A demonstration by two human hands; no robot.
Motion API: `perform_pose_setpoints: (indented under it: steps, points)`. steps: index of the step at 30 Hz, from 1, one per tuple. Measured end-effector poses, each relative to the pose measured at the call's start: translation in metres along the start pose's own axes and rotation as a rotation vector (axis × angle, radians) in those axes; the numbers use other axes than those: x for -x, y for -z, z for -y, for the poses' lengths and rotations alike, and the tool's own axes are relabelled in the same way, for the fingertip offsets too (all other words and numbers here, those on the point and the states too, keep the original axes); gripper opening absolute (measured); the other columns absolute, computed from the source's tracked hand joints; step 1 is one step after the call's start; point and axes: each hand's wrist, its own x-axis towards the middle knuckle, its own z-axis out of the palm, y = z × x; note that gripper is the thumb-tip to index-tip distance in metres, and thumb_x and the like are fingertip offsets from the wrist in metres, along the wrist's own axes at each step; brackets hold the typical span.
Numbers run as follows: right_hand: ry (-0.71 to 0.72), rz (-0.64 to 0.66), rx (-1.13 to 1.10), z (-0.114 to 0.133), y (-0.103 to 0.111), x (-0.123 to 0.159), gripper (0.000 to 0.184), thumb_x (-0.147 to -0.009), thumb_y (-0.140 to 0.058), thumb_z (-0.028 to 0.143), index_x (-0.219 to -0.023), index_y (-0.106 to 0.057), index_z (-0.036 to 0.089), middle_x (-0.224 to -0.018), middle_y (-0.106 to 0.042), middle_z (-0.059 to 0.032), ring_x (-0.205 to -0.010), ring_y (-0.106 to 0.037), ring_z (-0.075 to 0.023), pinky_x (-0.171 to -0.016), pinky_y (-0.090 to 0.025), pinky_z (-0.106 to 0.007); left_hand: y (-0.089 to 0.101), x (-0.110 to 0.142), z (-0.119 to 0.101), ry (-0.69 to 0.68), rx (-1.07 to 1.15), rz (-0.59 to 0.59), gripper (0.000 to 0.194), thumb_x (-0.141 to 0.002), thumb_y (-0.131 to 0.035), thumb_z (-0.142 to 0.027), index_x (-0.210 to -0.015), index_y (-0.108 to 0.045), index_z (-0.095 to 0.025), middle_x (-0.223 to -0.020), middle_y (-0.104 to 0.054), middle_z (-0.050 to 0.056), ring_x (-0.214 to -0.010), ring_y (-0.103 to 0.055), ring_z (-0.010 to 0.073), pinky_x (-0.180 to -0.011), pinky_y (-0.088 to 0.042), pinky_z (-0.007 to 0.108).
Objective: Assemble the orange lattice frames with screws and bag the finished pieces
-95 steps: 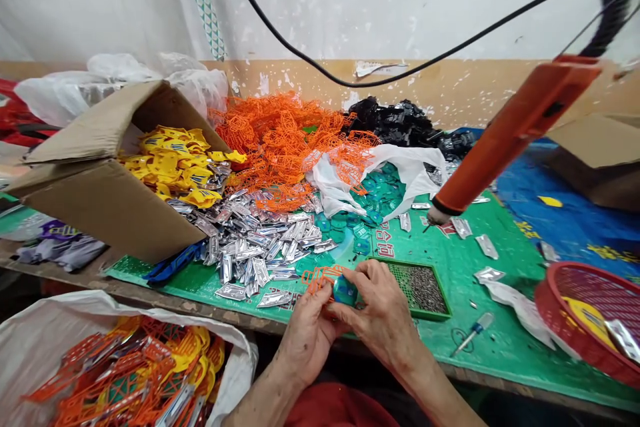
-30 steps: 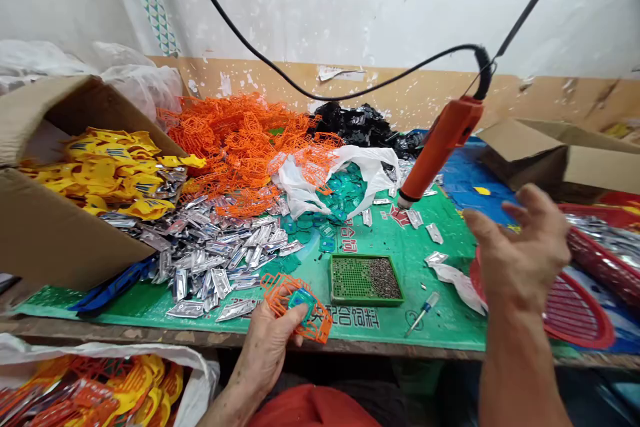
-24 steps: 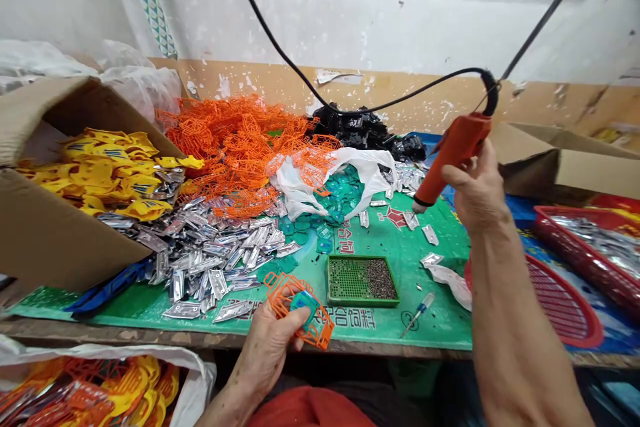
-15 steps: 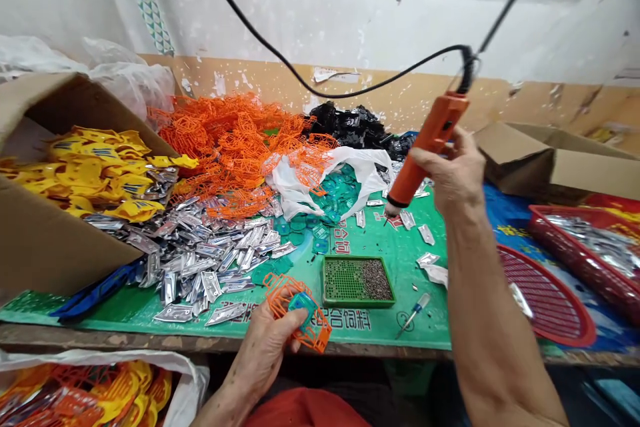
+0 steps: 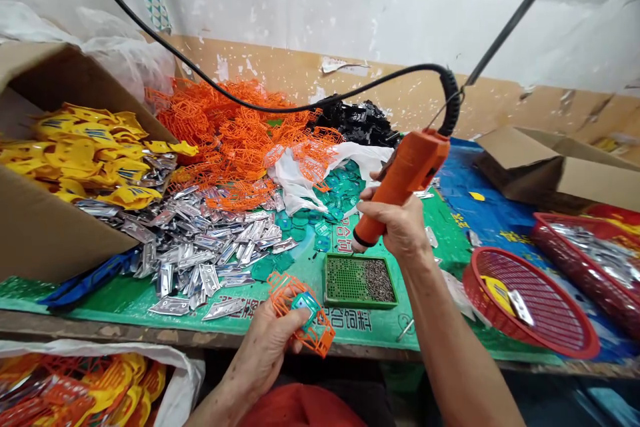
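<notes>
Near the table's front edge, my left hand [image 5: 273, 337] grips an orange plastic frame [image 5: 320, 333] together with a translucent teal plastic piece [image 5: 306, 307], the thumb pressed on the teal piece. My right hand [image 5: 407, 223] is wrapped round an orange electric screwdriver [image 5: 407, 163], which tilts with its tip down to the left. That tip hangs over the back edge of a green screw tray [image 5: 327, 300]; whether it touches a screw I cannot tell. Small dark screws [image 5: 379, 278] fill the tray's right part, and holes show across its left part.
Shiny metal plates [image 5: 220, 240] lie heaped left of centre, before a pile of orange frames [image 5: 225, 133]. A white bag [image 5: 295, 190] holds teal pieces. Yellow parts fill a cardboard box [image 5: 65, 233]. A red basket [image 5: 585, 340] stands right. A black cable [image 5: 280, 109] hangs across.
My right hand has brought the electric screwdriver down and left, from above the table to the screw tray. My left hand keeps hold of the orange frame and teal piece, nearly still.
</notes>
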Motion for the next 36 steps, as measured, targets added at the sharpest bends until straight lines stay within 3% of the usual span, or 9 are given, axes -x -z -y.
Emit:
perform_pose_setpoints:
  steps: [8, 16, 20, 36]
  points:
    - [0.033, -0.137, 0.001, -0.027, 0.008, 0.02, 0.039, -0.057, -0.074, 0.019, -0.093, -0.061, 0.015, -0.06, -0.059, 0.0053, -0.053, -0.054, -0.0135, -0.057, -0.044, -0.031, -0.006, -0.002, 0.0, -0.019, -0.022, 0.026, 0.03, -0.065, -0.072, -0.03, -0.088, -0.063, -0.014, -0.064, -0.057, -0.002, -0.045, -0.04, 0.0051, -0.039, -0.031, 0.016]
    - [0.032, -0.192, 0.027, -0.039, 0.01, 0.021, 0.022, -0.056, -0.075, 0.02, -0.071, -0.061, 0.015, -0.063, -0.059, 0.0027, -0.055, -0.054, -0.0132, -0.057, -0.045, -0.031, -0.005, -0.003, 0.001, 0.011, 0.018, 0.017, 0.031, -0.063, -0.075, -0.033, -0.086, -0.063, -0.015, -0.062, -0.06, -0.001, -0.044, -0.044, 0.0061, -0.038, -0.029, 0.016]
    - [0.034, -0.209, 0.035, -0.041, 0.012, 0.021, 0.019, -0.055, -0.076, 0.021, -0.063, -0.06, 0.015, -0.066, -0.059, 0.0014, -0.058, -0.054, -0.0134, -0.057, -0.046, -0.03, -0.006, -0.003, 0.002, -0.001, 0.007, 0.003, 0.03, -0.063, -0.075, -0.033, -0.084, -0.064, -0.015, -0.063, -0.06, -0.001, -0.046, -0.045, 0.0065, -0.038, -0.029, 0.016]
    - [0.037, -0.24, 0.047, -0.035, 0.005, 0.025, 0.022, -0.053, -0.075, 0.018, -0.07, -0.062, 0.015, -0.064, -0.06, 0.0029, -0.056, -0.055, -0.0133, -0.058, -0.045, -0.03, -0.008, -0.004, 0.0, 0.018, 0.025, -0.023, 0.031, -0.061, -0.075, -0.032, -0.086, -0.063, -0.016, -0.061, -0.059, -0.002, -0.043, -0.042, 0.0054, -0.038, -0.03, 0.016]
